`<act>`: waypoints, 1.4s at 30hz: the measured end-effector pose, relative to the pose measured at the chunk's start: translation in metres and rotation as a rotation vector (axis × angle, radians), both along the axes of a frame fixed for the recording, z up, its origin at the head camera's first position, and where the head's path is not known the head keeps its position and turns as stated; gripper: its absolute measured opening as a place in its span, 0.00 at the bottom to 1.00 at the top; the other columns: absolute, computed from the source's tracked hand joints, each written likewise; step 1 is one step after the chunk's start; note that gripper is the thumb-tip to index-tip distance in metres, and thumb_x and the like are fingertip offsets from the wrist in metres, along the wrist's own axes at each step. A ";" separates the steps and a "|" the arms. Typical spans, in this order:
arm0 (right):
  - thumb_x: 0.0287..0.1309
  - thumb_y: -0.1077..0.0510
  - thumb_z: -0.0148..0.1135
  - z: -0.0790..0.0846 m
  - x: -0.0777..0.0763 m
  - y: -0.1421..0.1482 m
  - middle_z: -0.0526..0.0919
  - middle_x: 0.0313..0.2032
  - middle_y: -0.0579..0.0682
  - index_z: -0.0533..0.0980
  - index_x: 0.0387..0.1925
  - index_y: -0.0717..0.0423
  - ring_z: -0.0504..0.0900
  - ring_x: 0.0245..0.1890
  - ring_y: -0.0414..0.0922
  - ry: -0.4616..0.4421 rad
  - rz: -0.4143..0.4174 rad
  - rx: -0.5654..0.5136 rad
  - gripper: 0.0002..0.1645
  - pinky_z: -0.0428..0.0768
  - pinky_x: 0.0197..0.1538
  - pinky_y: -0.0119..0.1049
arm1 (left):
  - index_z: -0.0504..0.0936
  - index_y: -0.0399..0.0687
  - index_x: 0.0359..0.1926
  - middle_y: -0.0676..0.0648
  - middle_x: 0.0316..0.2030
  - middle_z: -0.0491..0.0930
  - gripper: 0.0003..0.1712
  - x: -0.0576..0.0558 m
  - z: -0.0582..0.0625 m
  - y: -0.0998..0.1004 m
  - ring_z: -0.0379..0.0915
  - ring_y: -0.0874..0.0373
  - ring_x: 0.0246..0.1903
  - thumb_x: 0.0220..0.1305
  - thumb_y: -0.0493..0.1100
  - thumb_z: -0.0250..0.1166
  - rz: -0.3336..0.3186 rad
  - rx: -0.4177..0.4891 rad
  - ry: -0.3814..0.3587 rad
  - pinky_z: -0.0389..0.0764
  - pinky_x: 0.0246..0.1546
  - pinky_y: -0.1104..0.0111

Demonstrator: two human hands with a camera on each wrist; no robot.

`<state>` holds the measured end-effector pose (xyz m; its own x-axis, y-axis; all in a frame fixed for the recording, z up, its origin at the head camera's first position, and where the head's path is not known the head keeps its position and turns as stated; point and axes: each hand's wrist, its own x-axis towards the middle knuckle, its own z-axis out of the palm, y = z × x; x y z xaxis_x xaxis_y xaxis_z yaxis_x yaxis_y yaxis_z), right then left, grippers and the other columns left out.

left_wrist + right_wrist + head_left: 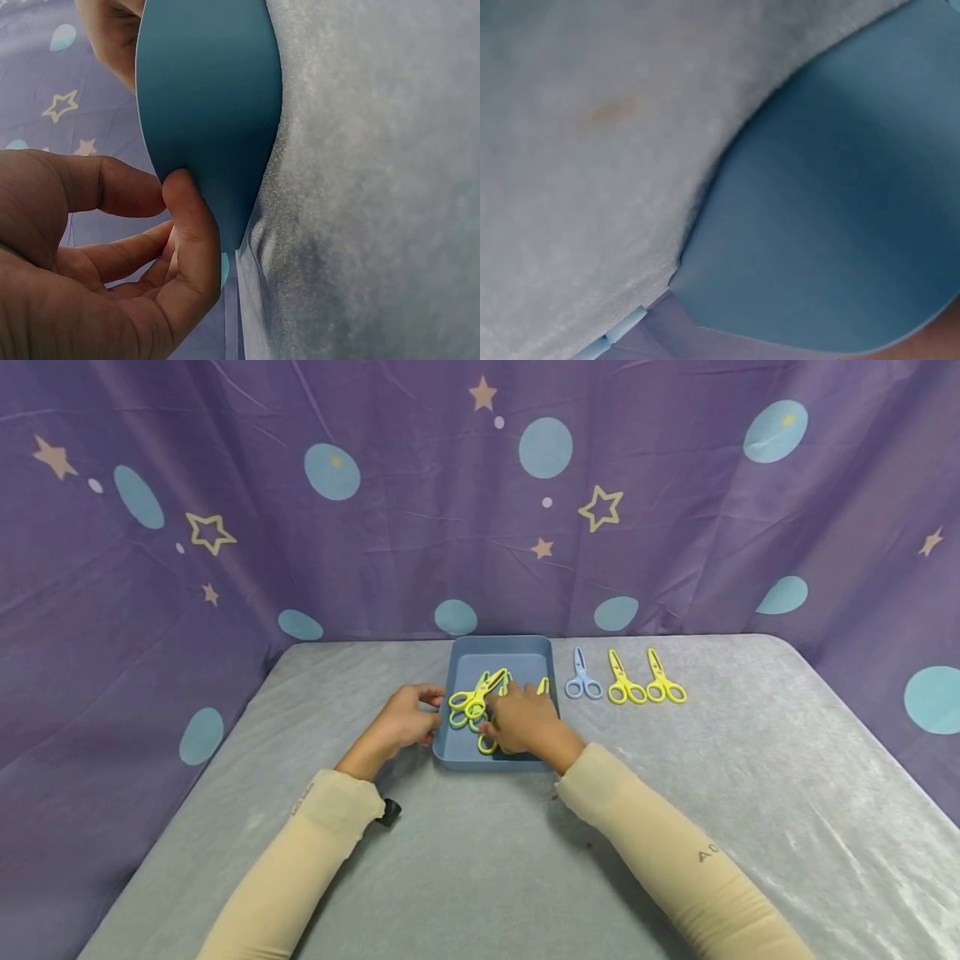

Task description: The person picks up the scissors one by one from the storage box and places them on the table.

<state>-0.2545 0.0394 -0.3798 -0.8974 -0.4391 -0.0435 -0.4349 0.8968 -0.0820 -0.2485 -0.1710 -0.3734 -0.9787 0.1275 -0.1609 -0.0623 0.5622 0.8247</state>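
Hanging at back and sides: purple curtain, star-patterned. Below it, grey-covered table. Blue-grey tray sits by the table's far edge, near its middle. Left hand pinches the tray's left rim. Right hand reaches inside, toward the tray's near right corner; fingertips hidden, cannot tell whether it holds anything. Yellow and green scissors lie jumbled in the tray's nearer part. Right of the tray, along the table's far edge: blue scissors, then two yellow pairs.
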 end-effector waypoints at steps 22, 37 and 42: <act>0.66 0.32 0.58 -0.002 -0.004 -0.013 0.72 0.61 0.66 0.63 0.77 0.48 0.70 0.62 0.66 -0.107 -0.177 0.024 0.46 0.78 0.57 0.59 | 0.70 0.39 0.72 0.39 0.59 0.72 0.36 0.000 0.001 0.001 0.76 0.55 0.28 0.61 0.27 0.57 0.001 -0.005 -0.008 0.84 0.31 0.61; 0.63 0.33 0.63 0.000 -0.010 -0.018 0.64 0.69 0.69 0.63 0.78 0.41 0.61 0.69 0.70 -0.192 -0.259 -0.070 0.46 0.73 0.61 0.63 | 0.69 0.39 0.73 0.39 0.61 0.71 0.36 0.000 -0.001 -0.001 0.77 0.51 0.36 0.63 0.27 0.56 -0.003 0.006 -0.022 0.85 0.33 0.60; 0.64 0.33 0.63 0.000 -0.011 -0.018 0.63 0.69 0.69 0.62 0.78 0.38 0.60 0.69 0.71 -0.199 -0.254 -0.057 0.46 0.73 0.61 0.64 | 0.68 0.40 0.73 0.40 0.61 0.71 0.36 0.000 -0.001 -0.001 0.77 0.51 0.36 0.63 0.28 0.56 -0.003 0.005 -0.027 0.85 0.33 0.59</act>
